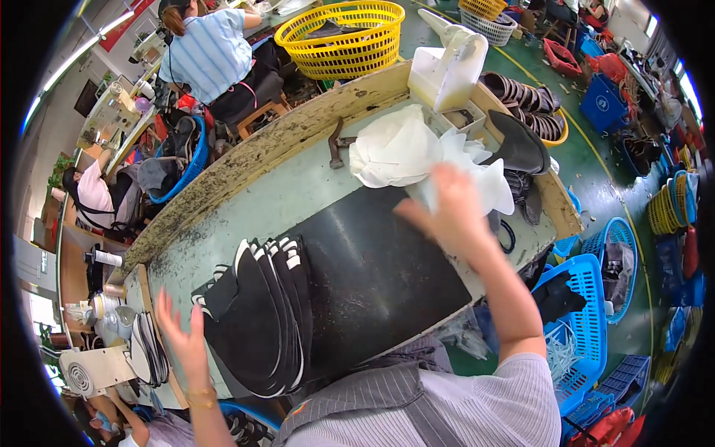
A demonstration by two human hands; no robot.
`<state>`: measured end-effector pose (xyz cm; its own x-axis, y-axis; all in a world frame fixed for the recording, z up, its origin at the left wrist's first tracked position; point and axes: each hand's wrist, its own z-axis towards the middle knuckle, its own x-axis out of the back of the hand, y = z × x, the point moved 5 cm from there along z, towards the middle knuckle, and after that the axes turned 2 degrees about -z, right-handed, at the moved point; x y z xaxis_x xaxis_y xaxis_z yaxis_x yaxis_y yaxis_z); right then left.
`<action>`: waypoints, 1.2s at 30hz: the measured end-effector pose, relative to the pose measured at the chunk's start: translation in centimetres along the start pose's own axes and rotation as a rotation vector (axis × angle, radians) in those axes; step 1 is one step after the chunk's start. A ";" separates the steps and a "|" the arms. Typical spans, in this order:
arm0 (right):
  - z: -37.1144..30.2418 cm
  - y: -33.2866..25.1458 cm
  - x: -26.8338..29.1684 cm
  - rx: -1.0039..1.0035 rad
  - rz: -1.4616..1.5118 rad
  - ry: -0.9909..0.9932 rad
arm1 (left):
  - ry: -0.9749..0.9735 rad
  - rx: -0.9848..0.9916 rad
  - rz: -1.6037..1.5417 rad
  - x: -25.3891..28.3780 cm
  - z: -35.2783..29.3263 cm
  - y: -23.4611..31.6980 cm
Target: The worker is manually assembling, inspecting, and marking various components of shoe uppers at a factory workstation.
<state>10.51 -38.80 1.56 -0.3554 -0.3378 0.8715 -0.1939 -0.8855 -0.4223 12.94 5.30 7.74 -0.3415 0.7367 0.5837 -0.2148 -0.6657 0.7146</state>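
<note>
Bare smooth mat point(380, 268) is running rightward to its edge from one fanned stack of curved black fabric pieces point(257, 328) at its left end. Left hand point(185, 335) is hovering spread beside the stack; blurred right hand point(452, 210), fingers apart, is reaching over white sheets point(393, 149), contact unclear; one hammer point(336, 149) is lying near the wooden rim point(223, 164).
</note>
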 end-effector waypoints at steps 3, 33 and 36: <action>1.7 12.1 1.3 -0.361 -0.512 0.052 | -0.547 -0.644 0.077 -12.0 2.6 11.7; -5.5 2.8 2.4 -0.006 -0.244 0.366 | -0.745 0.265 -0.880 -26.4 18.5 9.8; -1.5 8.4 3.1 -0.189 -0.126 0.238 | -0.814 0.372 -0.921 -30.1 16.4 8.7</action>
<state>6.40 -46.82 0.31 -0.5170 -0.1259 0.8467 -0.4084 -0.8330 -0.3733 36.32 -20.70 2.74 0.4789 0.8528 -0.2082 0.2400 0.1010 0.9655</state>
